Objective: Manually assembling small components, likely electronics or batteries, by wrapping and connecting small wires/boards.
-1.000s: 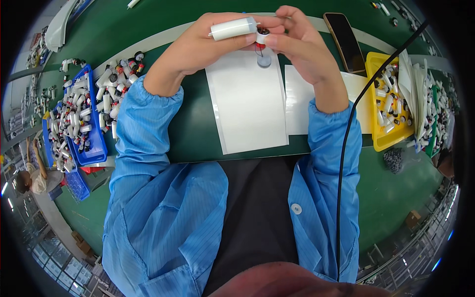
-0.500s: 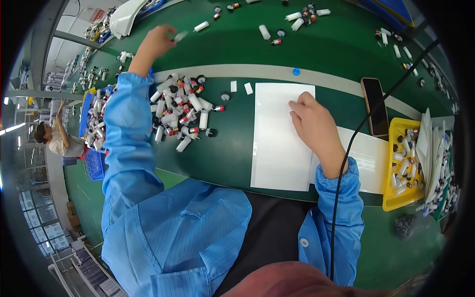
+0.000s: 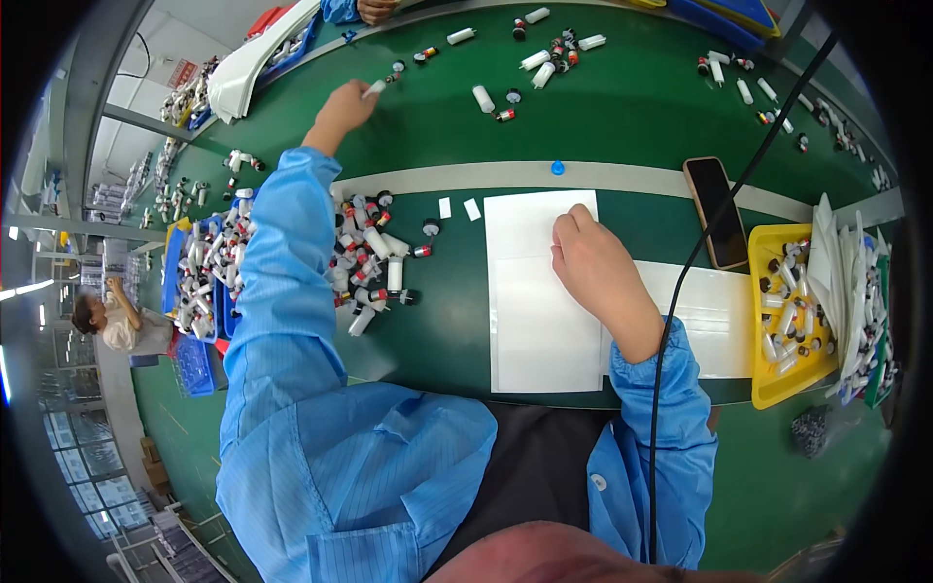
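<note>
My left hand (image 3: 347,111) reaches out over the green table, fingers closed at the tips on a small white cylinder (image 3: 374,88). A dark and red piece (image 3: 393,77) lies just beyond its end. My right hand (image 3: 593,260) rests on a white sheet (image 3: 535,330), fingers curled together; whatever is under or in them is hidden. Beside my left forearm lies a heap of small white cylinders (image 3: 377,241) with black and red ends, partly covered by the sleeve. Two small white cards (image 3: 472,210) lie between the heap and the sheet.
A blue round cap (image 3: 558,168) sits on the pale strip. To the right are a phone (image 3: 716,212), a black cable (image 3: 707,228) and a yellow tray (image 3: 768,391) of cylinders. Another person's hand (image 3: 377,10) shows at the far edge. Blue bins (image 3: 173,267) stand left.
My left hand has moved right and slightly down in the picture, to beside the loose pieces. My right hand stays on the sheet. Another person's hand has come in at the far edge.
</note>
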A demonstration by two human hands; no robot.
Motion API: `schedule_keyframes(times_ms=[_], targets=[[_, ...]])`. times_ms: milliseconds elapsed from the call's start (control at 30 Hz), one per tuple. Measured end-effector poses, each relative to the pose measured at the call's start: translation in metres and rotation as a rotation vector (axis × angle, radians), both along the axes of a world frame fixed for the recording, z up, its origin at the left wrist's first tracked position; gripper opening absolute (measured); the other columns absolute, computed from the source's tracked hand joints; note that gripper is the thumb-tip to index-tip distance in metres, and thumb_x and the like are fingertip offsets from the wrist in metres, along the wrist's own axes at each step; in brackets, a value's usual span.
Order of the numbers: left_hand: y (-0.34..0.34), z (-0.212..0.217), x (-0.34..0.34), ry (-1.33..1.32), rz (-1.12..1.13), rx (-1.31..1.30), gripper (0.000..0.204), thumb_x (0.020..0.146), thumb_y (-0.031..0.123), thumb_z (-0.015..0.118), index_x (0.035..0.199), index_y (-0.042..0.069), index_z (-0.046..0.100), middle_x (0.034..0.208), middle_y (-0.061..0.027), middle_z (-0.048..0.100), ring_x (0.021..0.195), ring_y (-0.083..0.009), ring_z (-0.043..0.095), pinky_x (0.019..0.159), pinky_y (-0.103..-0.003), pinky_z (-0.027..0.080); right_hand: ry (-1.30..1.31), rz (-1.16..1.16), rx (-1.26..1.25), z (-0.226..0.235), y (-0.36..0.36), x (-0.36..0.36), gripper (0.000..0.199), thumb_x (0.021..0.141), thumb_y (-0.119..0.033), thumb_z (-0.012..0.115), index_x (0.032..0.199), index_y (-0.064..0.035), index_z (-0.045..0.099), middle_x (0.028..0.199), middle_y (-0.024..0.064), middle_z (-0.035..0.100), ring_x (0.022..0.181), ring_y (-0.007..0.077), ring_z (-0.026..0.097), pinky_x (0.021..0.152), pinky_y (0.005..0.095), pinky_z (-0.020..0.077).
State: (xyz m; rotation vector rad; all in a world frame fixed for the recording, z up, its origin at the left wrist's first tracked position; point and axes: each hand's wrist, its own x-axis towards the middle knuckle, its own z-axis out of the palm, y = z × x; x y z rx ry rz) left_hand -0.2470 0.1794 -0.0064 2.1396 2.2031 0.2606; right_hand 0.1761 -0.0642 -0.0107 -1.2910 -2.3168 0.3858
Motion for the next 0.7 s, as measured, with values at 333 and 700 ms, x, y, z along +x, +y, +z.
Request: schedule_keyframes(times_ms=[333,700], targets=[[-0.149,0.112,0.147,-1.826,-0.251,-0.172,0.05,0.101,0.054,0.045,0.093,0.008,0.06,0.124,-0.0195,0.062,0.123,-0.0373,0.057,0.105,-0.049,0.045,0.016,-0.119,-0.085,0.007,-0.002,0.003,0.014,0.09,-0.01,0.057,0.092,0.0006,0.048,0.086,0.0215,0.061,0.072,0.0361,0.066,0.064,0.0428,0.0551],[-0.166,0.01,0.24,-1.971,0.061,-0.505,0.048,0.102,0.054,0.042,0.083,0.011,0.054,0.098,-0.0141,0.067,0.106,-0.0369,0.066,0.098,-0.045,0.051,0.093,-0.199,0.045,-0.02,0.011,0.004,0.017,0.096,-0.015,0.054,0.094,0.0,0.047,0.08,0.0217,0.065,0.071,0.039,0.068,0.06,0.0463,0.0551]])
